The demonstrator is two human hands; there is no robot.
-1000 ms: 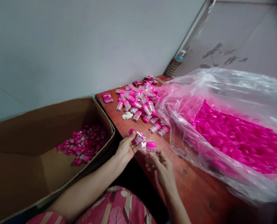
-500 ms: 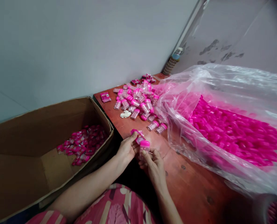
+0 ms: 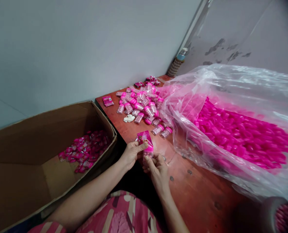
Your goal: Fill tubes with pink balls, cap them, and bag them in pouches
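1. Step in hand, as I read it: sleeving. A small clear bottle with a pink cap (image 3: 149,152) is being fitted into a pink printed plastic sleeve (image 3: 144,138). Both are held up just above the near edge of the reddish-brown wooden surface (image 3: 197,187).
2. Left hand (image 3: 131,154): closed in a pinch, thumb against fingers, gripping the sleeve by its left edge. The sleeve stands roughly upright, slightly tilted.
3. Right hand (image 3: 158,169): fingertips closed on the lower end of the bottle, directly under the sleeve and touching it. The two hands are almost in contact.
4. Poor view here: the sleeve covers most of the bottle, so how far in it sits cannot be told, probably partway.
5. Next move, by my judgement: the left pinch has to hold the sleeve mouth steady while the right pushes straight along the sleeve. The film looks thin and would likely crumple under a hard squeeze.
6. Surroundings:
   - A heap of pink-capped clear bottles (image 3: 140,103) lies farther back on the surface, well apart from the hands.
   - A large clear plastic bag (image 3: 231,84) of loose pink caps lies to the right.
   - An open brown cardboard box (image 3: 49,129) sits to the left, beside the surface, with pink sleeved pieces (image 3: 85,149) on its floor.
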